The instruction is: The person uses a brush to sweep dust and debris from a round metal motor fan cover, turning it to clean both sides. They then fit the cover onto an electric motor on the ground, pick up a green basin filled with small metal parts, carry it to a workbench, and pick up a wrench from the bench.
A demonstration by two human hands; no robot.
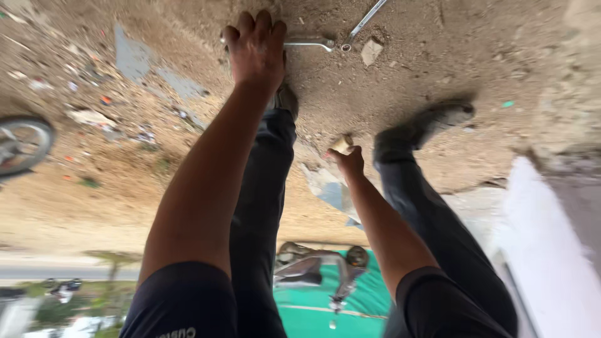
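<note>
My left hand (255, 49) reaches down to the dirt ground and closes on the end of a silver spanner (308, 42) lying there. A second spanner (365, 21) lies just beyond it, end to end. My right hand (348, 161) hangs lower between my legs and pinches a small pale cylindrical piece (342, 144). Both forearms are bare below dark sleeves. My dark trouser legs and shoes (438, 119) stand on the dirt behind the hands.
A motorcycle wheel (22, 145) shows at the left edge. A green sheet (369, 294) carries a grey metal engine part (313, 263). A small stone (371, 51) lies by the spanners. A white wall (551, 256) runs along the right. Litter dots the dirt.
</note>
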